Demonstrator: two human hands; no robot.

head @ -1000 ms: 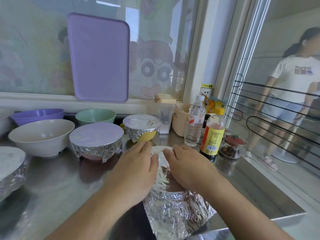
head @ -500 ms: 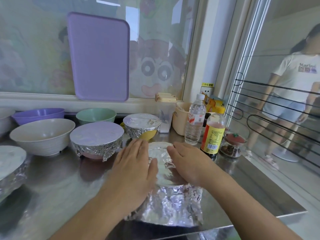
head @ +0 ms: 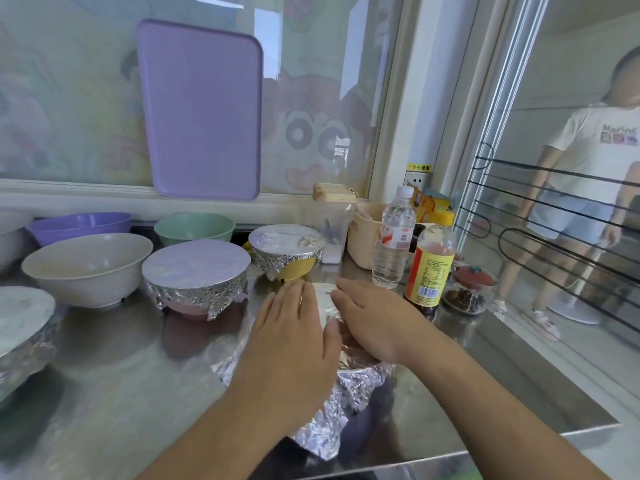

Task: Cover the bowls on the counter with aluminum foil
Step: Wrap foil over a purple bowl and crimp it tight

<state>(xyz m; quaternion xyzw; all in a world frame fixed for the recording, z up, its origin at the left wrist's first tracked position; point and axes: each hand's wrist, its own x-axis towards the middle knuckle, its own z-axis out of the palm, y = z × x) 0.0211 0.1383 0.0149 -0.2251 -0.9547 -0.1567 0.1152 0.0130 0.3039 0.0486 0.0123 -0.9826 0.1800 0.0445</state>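
I read "Marine" on a bystander's shirt (head: 604,147). Near the counter's (head: 114,375) front edge, my flat left hand (head: 294,344) and right hand (head: 375,325) press crinkled foil (head: 332,420) over a bowl.

Near bowl's crinkled silver foil (head: 341,407) drapes down its side — three foil-covered bowls (head: 196,271) and uncovered ones (head: 86,268) sit left, farther back.

only one view, the head camera, worn by the person at the steel counter (head: 114,393). it looks forward and down across the counter toward the window behind it, where a purple tray (head: 201,112) leans. it sits close above the counter: the forearms enter from the bottom edge. wide-angle, it bends the window frame. right of the counter it takes in a glass door (head: 554,188).
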